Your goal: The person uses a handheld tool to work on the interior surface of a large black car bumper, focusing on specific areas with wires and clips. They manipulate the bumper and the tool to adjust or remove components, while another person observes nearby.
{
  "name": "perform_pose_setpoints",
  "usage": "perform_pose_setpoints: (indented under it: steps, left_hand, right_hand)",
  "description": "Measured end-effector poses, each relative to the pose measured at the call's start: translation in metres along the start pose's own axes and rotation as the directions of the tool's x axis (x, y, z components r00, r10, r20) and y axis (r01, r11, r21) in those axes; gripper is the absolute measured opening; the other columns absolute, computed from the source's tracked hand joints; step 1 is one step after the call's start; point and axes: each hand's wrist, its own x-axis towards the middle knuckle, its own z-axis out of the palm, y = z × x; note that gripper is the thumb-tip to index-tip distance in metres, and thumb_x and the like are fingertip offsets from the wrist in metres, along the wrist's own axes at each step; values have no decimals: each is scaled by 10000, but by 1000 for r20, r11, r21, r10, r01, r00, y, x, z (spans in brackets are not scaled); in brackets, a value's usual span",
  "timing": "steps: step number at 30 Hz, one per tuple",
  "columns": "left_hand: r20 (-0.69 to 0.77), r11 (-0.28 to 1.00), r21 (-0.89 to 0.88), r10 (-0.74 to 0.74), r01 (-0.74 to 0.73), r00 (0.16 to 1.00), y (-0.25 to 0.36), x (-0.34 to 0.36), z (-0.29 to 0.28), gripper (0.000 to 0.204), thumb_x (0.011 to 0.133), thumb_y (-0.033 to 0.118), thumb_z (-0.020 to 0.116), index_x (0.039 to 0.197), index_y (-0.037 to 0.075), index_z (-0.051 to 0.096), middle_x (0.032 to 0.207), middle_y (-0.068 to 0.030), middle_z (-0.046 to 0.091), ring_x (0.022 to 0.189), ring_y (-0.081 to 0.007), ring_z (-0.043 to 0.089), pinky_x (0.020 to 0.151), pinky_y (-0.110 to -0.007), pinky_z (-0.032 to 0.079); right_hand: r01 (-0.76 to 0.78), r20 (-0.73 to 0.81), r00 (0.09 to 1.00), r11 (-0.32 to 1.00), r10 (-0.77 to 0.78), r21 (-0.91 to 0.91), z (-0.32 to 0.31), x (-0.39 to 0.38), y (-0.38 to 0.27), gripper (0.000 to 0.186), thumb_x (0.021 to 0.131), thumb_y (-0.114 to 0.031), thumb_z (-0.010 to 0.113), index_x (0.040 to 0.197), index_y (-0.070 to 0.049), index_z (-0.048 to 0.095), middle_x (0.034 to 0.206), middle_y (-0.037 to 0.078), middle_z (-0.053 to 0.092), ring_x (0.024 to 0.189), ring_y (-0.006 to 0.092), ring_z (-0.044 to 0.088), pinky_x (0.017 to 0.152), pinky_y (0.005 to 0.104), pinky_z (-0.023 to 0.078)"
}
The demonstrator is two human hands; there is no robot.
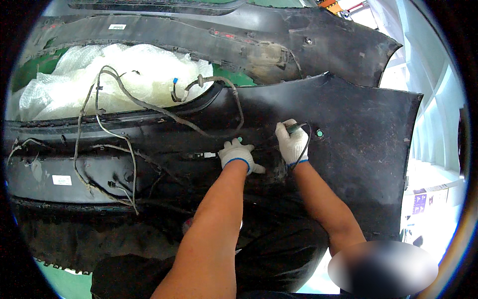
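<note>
A large black car bumper cover (358, 174) lies in front of me with its inner side up. My left hand (237, 155), in a white knitted glove with a blue cuff, rests on it with fingers spread, beside a small green round part (240, 139). My right hand (293, 143), gloved alike, is closed around a short dark piece (294, 128); its kind is partly hidden by the fingers. A thin black cable (309, 134) loops from it past the wrist. Just right of that hand, another green round part (319, 133) sits in the bumper.
A grey-brown wiring harness (164, 113) sprawls in loops across the left half; its blue-ended plug (175, 80) lies near clear bubble wrap (129, 70). Farther back lies a second black bumper cover (343, 50). White labels (62, 180) are stuck on both. Green floor (74, 284) shows at lower left.
</note>
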Motion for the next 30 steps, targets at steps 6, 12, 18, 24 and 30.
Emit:
perform_pose_setpoints:
  steps: [6,12,18,24,30]
  left_hand:
    - [3,1000,-1,-5,5,1000,-4,4,2,1117,679,767,909,1657,391,521,1768,-146,345,1611,-422,339,1270,-582,390]
    - [6,1000,-8,-7,7,1000,-3,5,4,1113,673,767,911,1649,395,530,1766,-145,348,1614,-420,332,1265,-582,395]
    - [-11,1000,-13,-3,3,1000,-4,6,6,1117,664,779,909,1645,395,537,1764,-147,353,1604,-420,345,1275,-576,381]
    - [-52,1000,-9,-23,22,998,-4,8,12,1092,649,775,921,1612,391,577,1735,-108,401,1572,-376,388,1234,-536,421]
    - [-29,1000,-11,-9,9,1000,-4,1,6,1113,669,789,903,1639,373,551,1734,-157,398,1581,-411,378,1265,-543,397]
  right_hand:
    - [-15,-6,1000,996,14,-93,2,-2,6,324,1004,-347,728,956,-28,755,784,161,749,745,276,753,718,423,574]
    - [4,-4,1000,993,-4,-116,4,-4,3,322,997,-355,718,928,-42,754,779,179,746,742,337,762,700,444,573]
    - [59,67,997,969,-44,-241,8,-2,-3,281,993,-352,708,941,-80,756,818,213,755,797,439,761,709,507,588]
    - [172,82,985,939,-154,-298,15,-6,-2,222,993,-308,702,932,-95,717,771,198,737,753,438,750,663,504,584]
    - [204,64,979,923,-194,-325,19,-8,1,220,991,-301,699,922,-93,718,792,205,748,764,437,756,668,512,591]
